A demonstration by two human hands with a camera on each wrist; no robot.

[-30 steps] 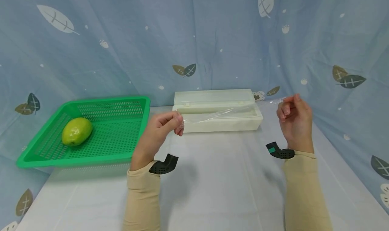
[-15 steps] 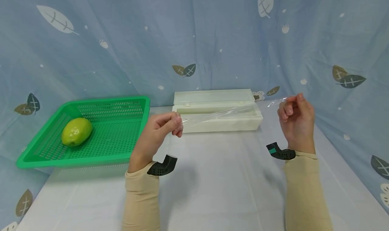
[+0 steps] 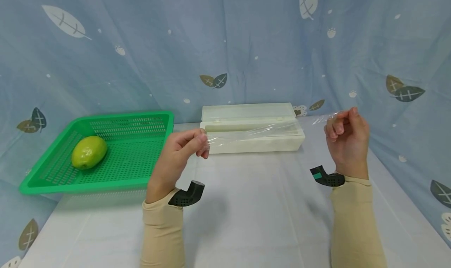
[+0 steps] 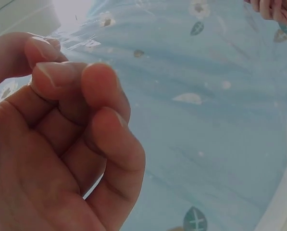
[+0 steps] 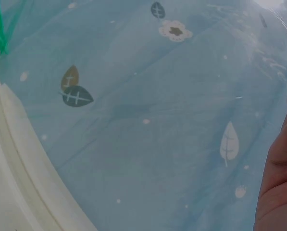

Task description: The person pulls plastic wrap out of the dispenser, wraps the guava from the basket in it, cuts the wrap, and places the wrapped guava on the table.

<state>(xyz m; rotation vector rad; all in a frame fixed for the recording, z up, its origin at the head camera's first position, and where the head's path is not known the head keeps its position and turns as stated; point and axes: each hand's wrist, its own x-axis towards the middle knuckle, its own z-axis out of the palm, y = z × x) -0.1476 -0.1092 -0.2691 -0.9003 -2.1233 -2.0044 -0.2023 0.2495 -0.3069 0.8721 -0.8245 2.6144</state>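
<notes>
A sheet of clear plastic wrap (image 3: 258,132) stretches between the two hands, above the table and in front of the white box. The left hand (image 3: 179,154) pinches one end between thumb and forefinger; in the left wrist view its other fingers (image 4: 115,139) curl toward the palm. At the right, the raised right hand (image 3: 347,144) pinches the other end between thumb and fingers. Behind the wrap lies a long white box (image 3: 253,144) with its lid (image 3: 246,111) tipped back. In the right wrist view only the edge of the right hand (image 5: 280,178) shows.
At the left stands a green plastic basket (image 3: 135,183) with one yellow-green fruit (image 3: 89,152), perhaps a mango or papaya, inside. A white cloth covers the table (image 3: 246,217). A blue leaf-print curtain (image 3: 246,44) hangs at the back and sides.
The left hand has drifted slightly left and the right hand slightly right, so the wrap spans a wider gap. Box, basket and fruit stay in place.
</notes>
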